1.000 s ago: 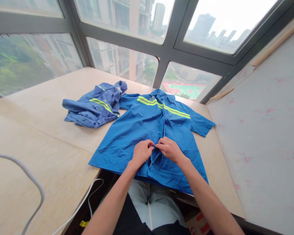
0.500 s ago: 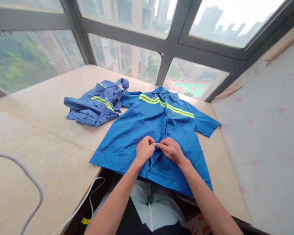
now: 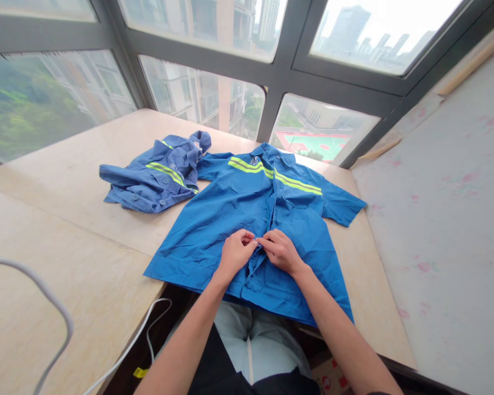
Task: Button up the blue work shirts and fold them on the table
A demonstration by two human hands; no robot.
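A blue short-sleeved work shirt [image 3: 214, 219] with yellow reflective stripes lies flat, front side up, on the pale wooden table [image 3: 66, 219]; its hem hangs over the near edge. My left hand [image 3: 235, 253] and my right hand [image 3: 280, 251] meet at the shirt's front placket, below the chest pockets. Both hands are closed in a pinch on the placket edges, fingertips almost touching each other. Whether a button sits between the fingers is too small to see.
A second blue shirt [image 3: 152, 175] lies crumpled on the table to the left of the flat one. A white cable [image 3: 49, 307] curves across the near left of the table and hangs over its edge. Large windows run behind the table; a pale papered wall [image 3: 448, 219] stands to the right.
My hands stay pinched on the placket with only small finger movements. The view has shifted slightly with my head.
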